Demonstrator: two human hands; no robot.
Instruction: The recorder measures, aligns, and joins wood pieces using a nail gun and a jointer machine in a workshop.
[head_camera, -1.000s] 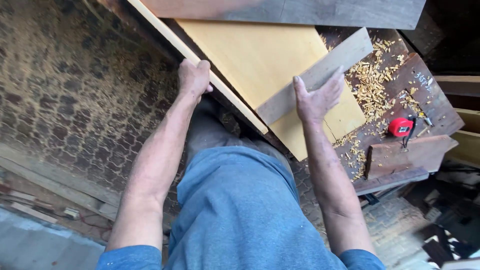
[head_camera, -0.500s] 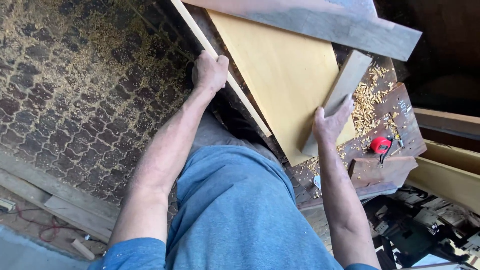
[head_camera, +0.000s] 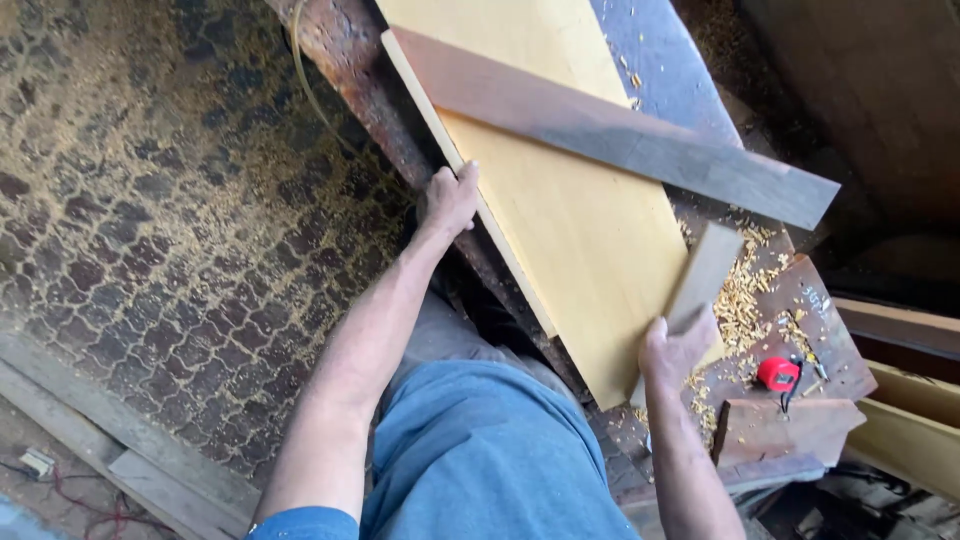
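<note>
From the head view I recorded the following. The left hand (head_camera: 452, 198) was curled closed over the left long edge of the yellow board (head_camera: 570, 210), fingers wrapped on top and thumb side toward the edge. The right hand (head_camera: 676, 350) was closed around the near end of a short grey wood strip (head_camera: 700, 275), which lay tilted on the board's near right corner and pointed up and to the right.

The yellow board lay flat on the surface (head_camera: 800, 310), running from the top of the frame down toward my legs, with its near corner just beside the right hand. A long dark plank (head_camera: 620, 140) lay diagonally across the board, touching it, and overhung on the right side.

Wood shavings (head_camera: 745, 290) were scattered on the surface just right of the strip. A red tape measure (head_camera: 778, 374) rested near the shavings, well clear of both hands. A rusty beam (head_camera: 370, 90) ran beside the board's left edge, under the left hand. The floor (head_camera: 160, 220) to the left was patterned and dusted with sawdust.
</note>
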